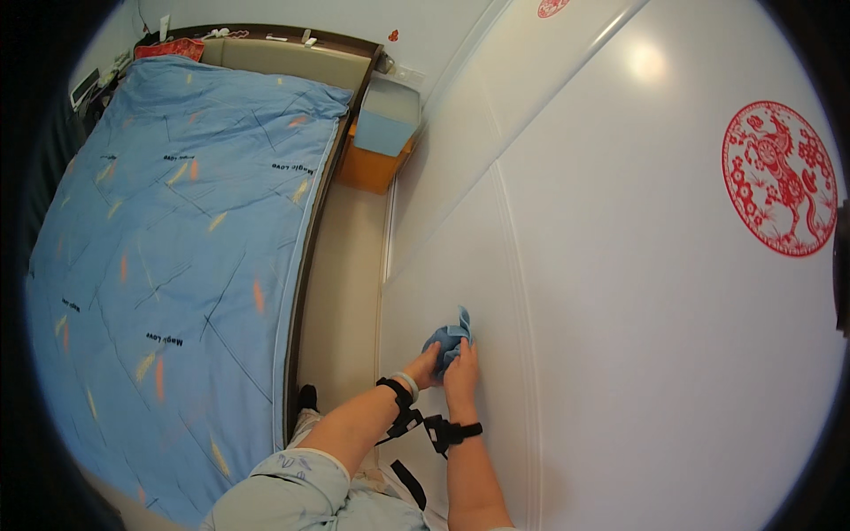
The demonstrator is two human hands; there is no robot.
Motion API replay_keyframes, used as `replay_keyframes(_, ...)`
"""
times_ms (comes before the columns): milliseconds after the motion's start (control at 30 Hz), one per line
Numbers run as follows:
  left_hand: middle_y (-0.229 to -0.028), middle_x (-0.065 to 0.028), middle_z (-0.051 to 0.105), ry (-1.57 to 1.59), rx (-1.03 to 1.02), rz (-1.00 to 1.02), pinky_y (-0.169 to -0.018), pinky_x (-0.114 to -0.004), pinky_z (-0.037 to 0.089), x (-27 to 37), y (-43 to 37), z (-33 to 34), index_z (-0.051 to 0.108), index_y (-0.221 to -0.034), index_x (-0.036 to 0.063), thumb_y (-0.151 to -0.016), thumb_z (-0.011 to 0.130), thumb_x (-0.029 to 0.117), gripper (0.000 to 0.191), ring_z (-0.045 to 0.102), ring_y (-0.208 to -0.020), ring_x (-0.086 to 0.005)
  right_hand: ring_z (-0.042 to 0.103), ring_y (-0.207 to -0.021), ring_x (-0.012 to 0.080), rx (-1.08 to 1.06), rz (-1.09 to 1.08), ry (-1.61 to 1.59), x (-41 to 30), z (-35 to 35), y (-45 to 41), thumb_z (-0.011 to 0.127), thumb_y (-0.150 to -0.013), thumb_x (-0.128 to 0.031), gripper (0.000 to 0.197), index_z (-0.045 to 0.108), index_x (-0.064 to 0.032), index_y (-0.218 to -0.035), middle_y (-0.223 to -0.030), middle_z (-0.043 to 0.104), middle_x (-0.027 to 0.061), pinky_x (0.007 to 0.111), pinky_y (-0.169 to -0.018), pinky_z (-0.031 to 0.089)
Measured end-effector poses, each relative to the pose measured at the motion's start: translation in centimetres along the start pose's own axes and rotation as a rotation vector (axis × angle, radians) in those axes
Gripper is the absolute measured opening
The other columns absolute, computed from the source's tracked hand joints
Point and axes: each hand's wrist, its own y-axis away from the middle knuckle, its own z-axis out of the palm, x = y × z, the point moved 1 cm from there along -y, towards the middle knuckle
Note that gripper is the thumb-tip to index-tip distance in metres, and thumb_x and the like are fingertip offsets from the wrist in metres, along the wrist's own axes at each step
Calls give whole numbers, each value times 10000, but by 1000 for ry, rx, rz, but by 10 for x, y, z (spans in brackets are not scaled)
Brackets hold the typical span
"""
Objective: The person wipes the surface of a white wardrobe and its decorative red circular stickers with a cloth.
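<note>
A crumpled blue cloth (446, 342) is bunched between both hands, low in the middle of the head view. My left hand (425, 365) grips its left side, and a light bangle and a black strap device circle that wrist. From the right, my right hand (463, 365) holds the cloth, its wrist also wearing a black strap device. One corner of the cloth sticks up above the fingers. Both hands are close to the white sliding wardrobe door (597, 299); whether the cloth touches it I cannot tell.
At left stands a bed with a blue patterned cover (186, 265). A narrow strip of floor (342, 265) runs between bed and wardrobe. At its far end, a blue-grey bin (386, 123) sits on an orange box (372, 166). A red paper-cut horse sticker (779, 178) is on the door.
</note>
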Motion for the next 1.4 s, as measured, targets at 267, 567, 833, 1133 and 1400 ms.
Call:
replay_keyframes(267,-1436,-150,345,977,-46,-346,-1062,-387,335,153,-86,13,244,-1426,23,-903,588,375,718,393,-1277,-323,467,-1221,361,385,-92,79,-49,-58,-43,448,-895,-4,440,432,29,-1333,-1341,455,241,389,-1013,369)
replay_keyframes(567,-1236,-71,541,809,-416,-92,-976,-359,440,367,-144,-67,495,-1284,87,-974,458,417,454,535,-1102,-192,550,-1047,248,526,8,-252,-126,-68,-119,471,-905,-6,526,338,-22,-1414,-1256,517,198,317,-867,435)
replay_keyframes(833,-1337,-115,429,143,-658,128,-1065,-339,300,407,-134,-90,260,-1451,70,-718,780,462,981,385,-1266,-232,492,-1184,212,502,-94,-702,-131,-56,-173,472,-894,17,562,306,-18,-1430,-1338,475,147,290,-991,377)
replay_keyframes(1133,-1218,-104,548,-190,-416,273,-983,-302,390,422,-176,-129,378,-1382,17,-868,626,139,583,505,-1125,-179,476,-1210,205,433,-125,-702,-136,-45,-242,449,-883,38,536,342,0,-1407,-1348,466,139,314,-1002,380)
replay_keyframes(1400,-1049,-86,640,-147,-126,488,-884,-287,445,498,-267,-135,564,-1194,9,-884,553,93,322,584,-984,-163,434,-1259,378,684,-307,-158,-155,-59,-307,450,-886,16,449,448,-15,-1334,-1391,406,246,381,-1015,376)
